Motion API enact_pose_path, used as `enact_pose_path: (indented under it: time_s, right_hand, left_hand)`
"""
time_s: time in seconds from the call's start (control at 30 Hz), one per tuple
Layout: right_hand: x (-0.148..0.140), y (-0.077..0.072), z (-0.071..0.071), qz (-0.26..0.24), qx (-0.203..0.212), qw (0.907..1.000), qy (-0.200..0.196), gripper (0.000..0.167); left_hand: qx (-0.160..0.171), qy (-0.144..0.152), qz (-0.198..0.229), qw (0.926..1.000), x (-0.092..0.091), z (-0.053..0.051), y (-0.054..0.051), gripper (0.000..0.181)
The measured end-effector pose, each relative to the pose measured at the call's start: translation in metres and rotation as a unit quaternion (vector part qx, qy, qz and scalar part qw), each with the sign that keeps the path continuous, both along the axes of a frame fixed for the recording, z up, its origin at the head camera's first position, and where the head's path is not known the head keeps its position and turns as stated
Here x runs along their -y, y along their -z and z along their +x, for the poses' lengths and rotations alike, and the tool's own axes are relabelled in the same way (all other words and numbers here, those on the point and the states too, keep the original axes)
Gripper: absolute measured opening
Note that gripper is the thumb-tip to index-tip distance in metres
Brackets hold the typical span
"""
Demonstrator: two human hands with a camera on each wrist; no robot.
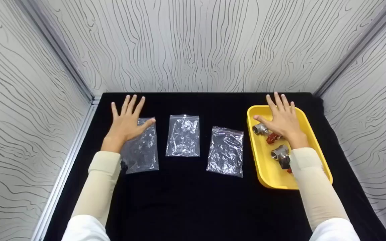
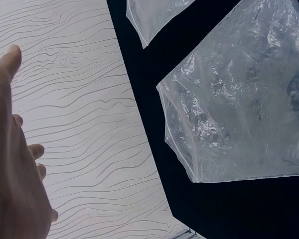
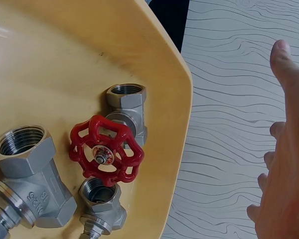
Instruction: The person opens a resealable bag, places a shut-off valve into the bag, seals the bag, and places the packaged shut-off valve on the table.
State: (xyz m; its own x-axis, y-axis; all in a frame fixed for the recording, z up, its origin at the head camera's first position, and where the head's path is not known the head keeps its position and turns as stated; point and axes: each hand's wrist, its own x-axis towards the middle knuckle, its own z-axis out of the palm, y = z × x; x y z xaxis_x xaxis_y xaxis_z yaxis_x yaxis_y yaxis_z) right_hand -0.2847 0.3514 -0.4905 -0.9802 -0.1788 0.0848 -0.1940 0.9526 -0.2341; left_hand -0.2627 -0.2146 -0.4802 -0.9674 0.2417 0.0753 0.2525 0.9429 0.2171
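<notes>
My left hand [image 1: 125,125] is spread above a clear zip bag [image 1: 142,150] at the left; in the left wrist view the hand [image 2: 15,149] is apart from that bag [image 2: 239,99]. My right hand [image 1: 284,122] hovers, fingers spread, over a yellow tray [image 1: 259,160] and holds nothing. Inside the tray lie several metal valves [image 1: 280,152], partly hidden by the hand and forearm. The right wrist view shows a valve's red handwheel [image 3: 122,172] near the tray wall, beside a larger steel valve body [image 3: 37,184].
Two more clear zip bags lie flat between the hands, one in the middle [image 1: 183,135] and one nearer the tray [image 1: 226,151]. Black cloth [image 1: 193,204] covers the table. Wood-patterned panels [image 1: 193,47] stand behind and at both sides.
</notes>
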Motion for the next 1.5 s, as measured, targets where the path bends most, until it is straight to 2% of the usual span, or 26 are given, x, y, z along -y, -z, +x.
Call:
enact_pose_path:
  time_s: [0.4, 0.5, 0.6, 0.77, 1.27, 1.5]
  right_hand:
    - [0.003, 0.000, -0.001, -0.011, 0.001, 0.9999, 0.001, 0.103]
    - [0.005, 0.001, -0.002, -0.011, -0.009, 0.9999, -0.003, 0.101]
    - [0.008, 0.002, -0.002, -0.015, -0.017, 0.9997, -0.005, 0.099]
    - [0.017, 0.003, 0.001, -0.036, -0.022, 0.9991, -0.006, 0.093]
    - [0.052, 0.012, 0.013, -0.094, -0.005, 0.9954, -0.018, 0.073]
    - [0.063, 0.019, 0.022, -0.120, 0.014, 0.9924, -0.019, 0.065]
  left_hand:
    - [-0.009, 0.005, 0.023, 0.9997, 0.001, -0.002, 0.003, 0.091]
    - [-0.020, 0.009, 0.036, 0.9991, 0.000, -0.002, 0.003, 0.089]
    - [-0.046, 0.017, 0.054, 0.9973, -0.003, -0.002, 0.004, 0.083]
    - [-0.090, 0.039, 0.080, 0.9920, -0.013, 0.000, 0.007, 0.069]
    - [-0.127, 0.066, 0.128, 0.9813, -0.048, 0.014, 0.017, 0.052]
    - [-0.153, 0.079, 0.159, 0.9721, -0.063, 0.024, 0.024, 0.046]
